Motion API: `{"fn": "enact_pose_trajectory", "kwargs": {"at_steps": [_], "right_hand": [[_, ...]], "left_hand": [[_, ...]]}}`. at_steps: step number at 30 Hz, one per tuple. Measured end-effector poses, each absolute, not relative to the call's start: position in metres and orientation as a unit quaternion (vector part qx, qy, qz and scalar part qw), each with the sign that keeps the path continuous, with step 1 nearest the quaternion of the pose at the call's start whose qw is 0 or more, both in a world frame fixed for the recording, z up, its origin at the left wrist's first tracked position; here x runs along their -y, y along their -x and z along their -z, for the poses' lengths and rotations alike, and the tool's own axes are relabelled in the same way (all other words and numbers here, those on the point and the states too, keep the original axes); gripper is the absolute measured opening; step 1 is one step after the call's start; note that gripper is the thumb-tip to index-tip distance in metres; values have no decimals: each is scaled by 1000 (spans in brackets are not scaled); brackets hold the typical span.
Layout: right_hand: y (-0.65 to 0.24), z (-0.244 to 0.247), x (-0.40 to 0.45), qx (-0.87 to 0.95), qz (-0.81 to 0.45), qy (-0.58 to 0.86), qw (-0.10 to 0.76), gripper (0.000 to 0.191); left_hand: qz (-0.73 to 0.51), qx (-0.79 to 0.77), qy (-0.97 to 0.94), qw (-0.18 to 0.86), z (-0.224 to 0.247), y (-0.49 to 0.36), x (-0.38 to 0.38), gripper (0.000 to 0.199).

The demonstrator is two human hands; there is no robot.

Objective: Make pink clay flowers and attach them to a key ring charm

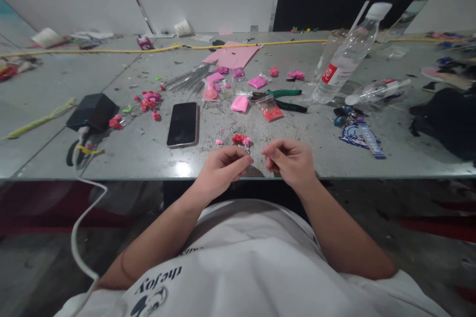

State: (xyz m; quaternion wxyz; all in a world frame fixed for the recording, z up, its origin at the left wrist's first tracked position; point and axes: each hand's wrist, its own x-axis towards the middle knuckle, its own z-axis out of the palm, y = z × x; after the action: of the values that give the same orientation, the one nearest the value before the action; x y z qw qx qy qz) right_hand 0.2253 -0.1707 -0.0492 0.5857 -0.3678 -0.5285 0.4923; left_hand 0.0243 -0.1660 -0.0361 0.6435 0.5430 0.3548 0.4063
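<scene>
Both hands hover at the table's front edge with a small gap between their fingertips. My left hand is closed, thumb against the fingers. My right hand is pinched in the same way. Anything between either set of fingertips is too small to make out. Just beyond my left fingers lies a cluster of small red and pink clay-like pieces with thin wires. A single pink lump sits to its left. Farther off are a bag of red clay-like material and a bag of pink material.
A phone and a black power adapter with a white cable lie to the left. Green-handled pliers, thin wires and pink paper are farther back. A water bottle leans at the right.
</scene>
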Motion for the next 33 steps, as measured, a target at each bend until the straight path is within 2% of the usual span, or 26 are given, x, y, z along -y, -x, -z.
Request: {"fn": "enact_pose_trajectory", "kwargs": {"at_steps": [5,13,21,33], "right_hand": [[-224,52,166,545,-471,350,599,20],[-222,52,173,550,-508,294,594,15],[-222,50,166,662,-409,262,570,6],[-224,44,168,713,-355,239,555,18]], "left_hand": [[-400,-358,-532,655,35,-25,164,36],[-401,-351,-539,653,39,-24,162,37],[-369,-371,-589,615,34,-22,163,43],[-399,-355,-579,617,38,-21,163,37]]}}
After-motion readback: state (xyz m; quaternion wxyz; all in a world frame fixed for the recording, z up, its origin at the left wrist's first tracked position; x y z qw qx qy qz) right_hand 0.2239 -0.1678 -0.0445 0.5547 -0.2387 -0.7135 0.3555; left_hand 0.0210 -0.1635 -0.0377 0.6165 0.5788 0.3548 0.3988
